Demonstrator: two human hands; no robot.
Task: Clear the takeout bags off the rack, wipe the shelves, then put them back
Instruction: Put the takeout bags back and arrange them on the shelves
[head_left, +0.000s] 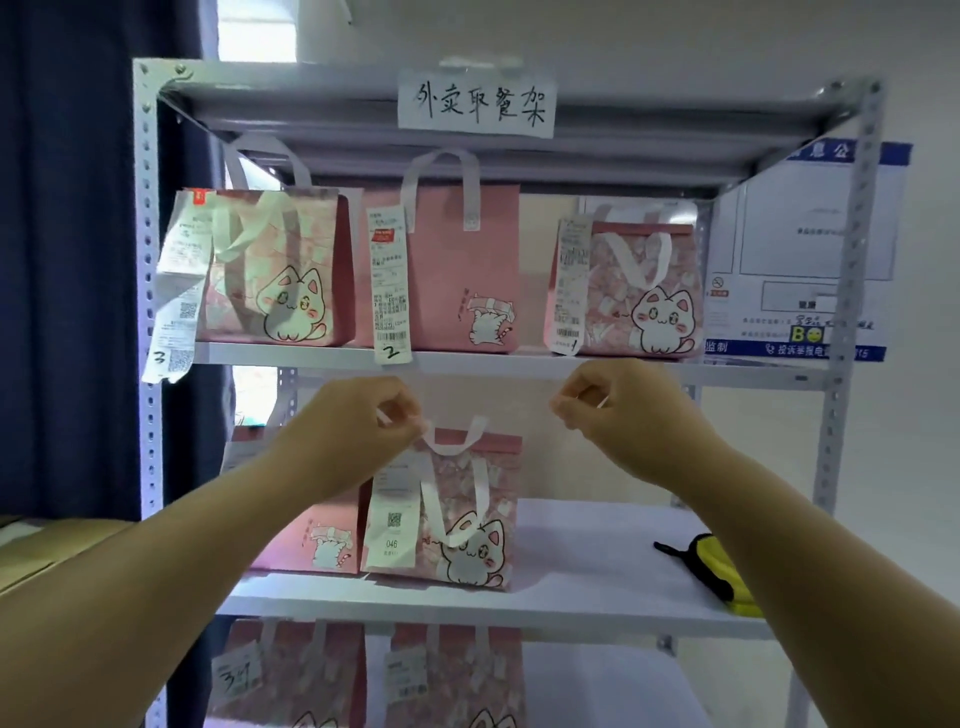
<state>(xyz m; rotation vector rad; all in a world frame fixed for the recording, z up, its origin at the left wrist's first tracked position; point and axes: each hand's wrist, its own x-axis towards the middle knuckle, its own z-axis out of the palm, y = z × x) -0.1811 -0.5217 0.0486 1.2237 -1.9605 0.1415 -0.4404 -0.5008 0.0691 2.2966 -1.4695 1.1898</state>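
Observation:
A grey metal rack (848, 249) holds pink takeout bags with receipts. The upper shelf (753, 370) carries three: a cat-print bag (280, 280), a plain pink bag (457, 270) and another cat-print bag (644, 291). On the middle shelf (587, 561) a cat-print bag (467, 519) stands beside a plain pink bag (306, 540), which my left forearm partly hides. My left hand (358, 421) hovers above them, pinching a white handle strip. My right hand (618, 410) is closed at the same height, over bare shelf; nothing clear shows in it. Two more bags (457, 675) sit on the lower shelf.
A yellow and black cloth (722, 571) lies at the right of the middle shelf. A handwritten paper label (478, 106) hangs on the top shelf edge. A notice board (810, 234) is on the wall behind, a dark curtain (67, 260) at left, a cardboard box (41, 545) below it.

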